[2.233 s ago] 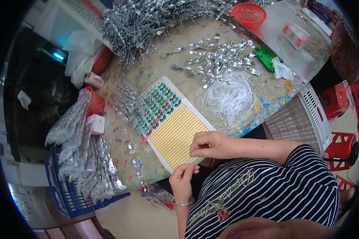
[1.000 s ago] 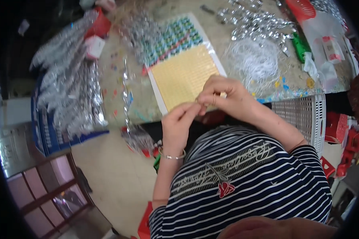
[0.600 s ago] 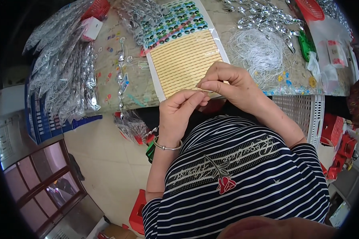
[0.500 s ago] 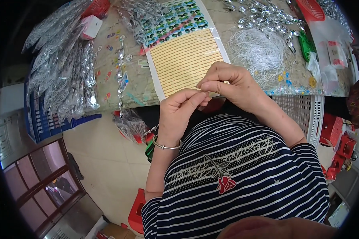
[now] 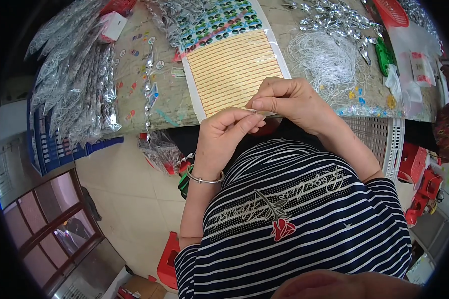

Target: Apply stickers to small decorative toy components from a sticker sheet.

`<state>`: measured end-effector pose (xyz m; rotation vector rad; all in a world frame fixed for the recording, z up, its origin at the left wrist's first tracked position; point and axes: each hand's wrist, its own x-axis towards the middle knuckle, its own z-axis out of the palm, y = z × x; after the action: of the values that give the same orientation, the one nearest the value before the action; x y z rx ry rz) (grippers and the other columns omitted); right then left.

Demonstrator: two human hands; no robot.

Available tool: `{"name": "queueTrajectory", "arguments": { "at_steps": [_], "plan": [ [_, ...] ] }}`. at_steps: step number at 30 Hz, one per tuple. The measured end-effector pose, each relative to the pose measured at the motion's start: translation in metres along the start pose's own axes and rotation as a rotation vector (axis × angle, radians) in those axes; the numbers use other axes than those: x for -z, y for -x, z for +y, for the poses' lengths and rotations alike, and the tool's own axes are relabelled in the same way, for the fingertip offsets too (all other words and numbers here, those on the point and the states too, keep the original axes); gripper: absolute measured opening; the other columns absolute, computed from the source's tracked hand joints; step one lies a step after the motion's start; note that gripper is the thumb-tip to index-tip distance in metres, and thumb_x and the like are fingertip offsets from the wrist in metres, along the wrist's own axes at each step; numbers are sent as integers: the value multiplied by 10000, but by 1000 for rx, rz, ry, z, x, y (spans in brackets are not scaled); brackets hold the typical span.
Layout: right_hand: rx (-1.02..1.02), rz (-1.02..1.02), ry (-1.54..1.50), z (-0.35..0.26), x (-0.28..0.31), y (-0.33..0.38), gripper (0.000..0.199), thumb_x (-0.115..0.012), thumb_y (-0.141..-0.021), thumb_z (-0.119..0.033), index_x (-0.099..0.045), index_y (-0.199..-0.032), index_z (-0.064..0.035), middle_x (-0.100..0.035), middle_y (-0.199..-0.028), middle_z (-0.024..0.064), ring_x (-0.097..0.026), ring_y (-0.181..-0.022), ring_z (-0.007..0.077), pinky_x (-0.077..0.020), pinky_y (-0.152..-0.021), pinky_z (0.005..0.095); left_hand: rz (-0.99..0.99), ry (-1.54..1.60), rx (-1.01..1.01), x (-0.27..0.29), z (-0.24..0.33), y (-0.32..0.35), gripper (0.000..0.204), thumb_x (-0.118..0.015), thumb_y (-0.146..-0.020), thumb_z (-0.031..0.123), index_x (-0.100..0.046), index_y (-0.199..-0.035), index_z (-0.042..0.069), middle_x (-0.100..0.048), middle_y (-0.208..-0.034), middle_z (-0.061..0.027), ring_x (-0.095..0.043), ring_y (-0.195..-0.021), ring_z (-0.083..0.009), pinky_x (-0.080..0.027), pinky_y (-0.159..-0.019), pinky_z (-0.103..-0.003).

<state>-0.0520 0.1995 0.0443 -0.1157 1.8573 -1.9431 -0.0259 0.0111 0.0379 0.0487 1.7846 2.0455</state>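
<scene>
While left hand [image 5: 224, 134] and right hand [image 5: 292, 102] nearly touch in head view, both pinch narrow on 1 thin pale piece [image 5: 256, 111], too tiny to identify, by the near edge of the yellow striped sheet [image 5: 236, 72] on the table [image 5: 127, 99].

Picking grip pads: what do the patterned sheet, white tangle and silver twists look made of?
Patterned sheet: probably paper or thin film, slightly glossy; flat, with pale glints.
White tangle: thread or fine cord, fibre or plastic unclear, no strong shine; thin loose loops.
Silver twists: likely foil or metallised plastic, mirror-bright; sharp highlights.
</scene>
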Motion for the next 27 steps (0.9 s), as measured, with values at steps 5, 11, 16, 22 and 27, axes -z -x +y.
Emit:
{"name": "queueTrajectory", "arguments": {
  "at_steps": [5,11,16,22,27],
  "plan": [
    [-10,-18,-52,-5,-3,1,105,-686,-819,-111,-714,-864,-21,-614,-797,25,-561,-743,93,-452,-676,220,-27,-7,-10,2,-3,0,123,-618,-868,52,-664,-929,-43,-680,-838,-92,-620,-747,-111,-501,-707,-221],
    [75,22,-29,0,-4,0,94,-663,-836,-91,-694,-863,-6,-616,-823,24,-567,-762,86,-457,-699,216,7,90,11,3,-8,0,134,-634,-866,69,-663,-950,-30,-681,-839,-79,-606,-725,-88,-493,-669,-204],
    [80,80,51,-4,-6,5,91,-650,-843,-79,-695,-870,-4,-616,-837,28,-574,-792,88,-457,-737,218,101,227,45,-4,-6,2,132,-642,-860,62,-658,-958,-25,-664,-821,-62,-592,-705,-89,-488,-656,-209],
    [140,89,28,3,0,6,175,-596,-895,-141,-689,-903,7,-615,-871,33,-568,-831,95,-449,-772,234,192,204,-60,-10,-8,2,119,-644,-847,53,-656,-938,-21,-628,-742,-26,-379,-544,-8,-258,-482,-169],
    [125,92,-32,4,6,14,260,-542,-935,-210,-682,-943,9,-608,-882,35,-555,-873,99,-438,-798,243,160,178,-90,-11,-6,1,105,-642,-842,47,-657,-918,-23,-626,-737,-31,-380,-542,-14,-256,-482,-171]
  ]
}}
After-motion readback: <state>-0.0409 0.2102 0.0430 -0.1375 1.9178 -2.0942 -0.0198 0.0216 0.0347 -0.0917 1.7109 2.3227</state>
